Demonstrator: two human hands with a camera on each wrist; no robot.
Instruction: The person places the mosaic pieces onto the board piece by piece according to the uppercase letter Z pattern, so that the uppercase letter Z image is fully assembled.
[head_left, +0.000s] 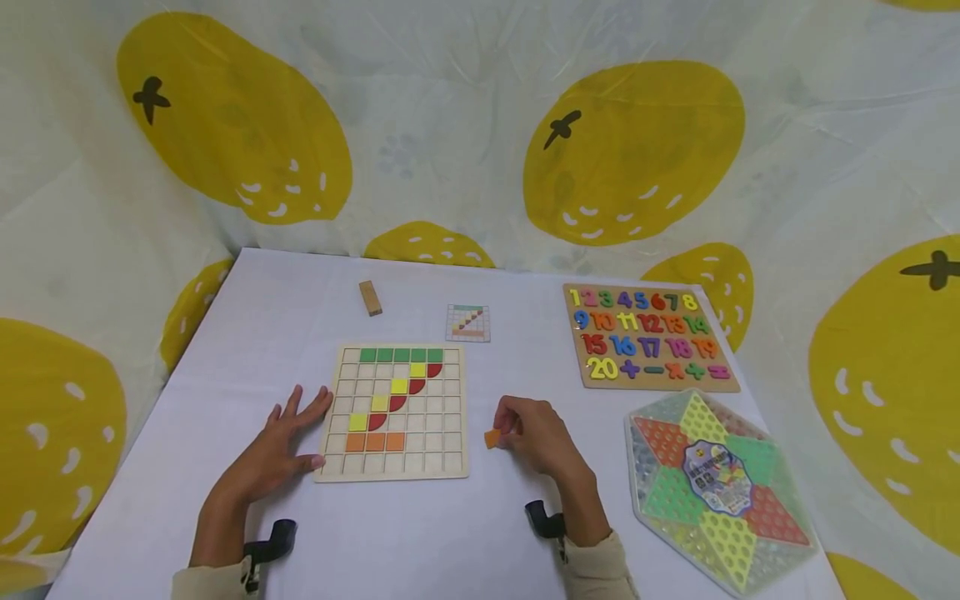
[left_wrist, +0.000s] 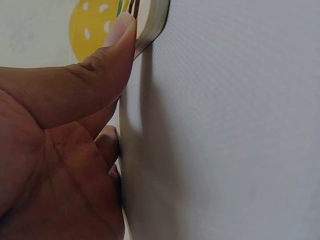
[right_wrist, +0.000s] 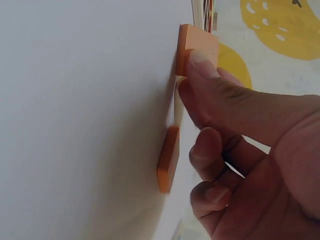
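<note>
A wooden grid board lies on the white table. On it are a green row at the top, a diagonal of yellow squares and red quarter-round tiles, and orange squares low down. My left hand spreads its fingers along the board's left edge, the thumb touching near the lower left corner. To the right of the board, my right hand pinches an orange square tile between thumb and fingers. Beneath that hand a second orange tile rests on the table; the head view hides it.
Behind the board lie a pattern card and a small wooden block. To the right are a number puzzle board and a hexagonal star-patterned game board. A fruit-print curtain stands behind the table.
</note>
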